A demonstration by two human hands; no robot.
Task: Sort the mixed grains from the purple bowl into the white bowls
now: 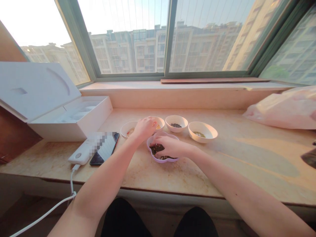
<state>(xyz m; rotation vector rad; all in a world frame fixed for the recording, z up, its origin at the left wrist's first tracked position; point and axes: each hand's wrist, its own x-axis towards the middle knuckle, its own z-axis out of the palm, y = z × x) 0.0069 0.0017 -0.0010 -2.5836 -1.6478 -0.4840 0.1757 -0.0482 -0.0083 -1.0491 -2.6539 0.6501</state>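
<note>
A purple scalloped bowl (163,161) holds a dark mix of small grains or beans. My right hand (170,145) reaches into it, thumb and fingers apart over the mix. Just behind, my left hand (146,126) is at a white bowl (161,121) with yellowish bits, covering part of it. Its fingers are bent together, and whatever is between the tips is hidden. Left of that hand stands a white bowl (125,127) with reddish and pale bits. To the right are a white bowl (176,120) of black beans or seeds and a white bowl (209,132) with small greenish grains.
On the left of the stone-look counter (138,177) lie a phone (105,153) and a white device (80,153) with a white cable (49,210). Behind them stands an open white box (95,115). A pinkish plastic bag (281,110) rests at the right, below the window.
</note>
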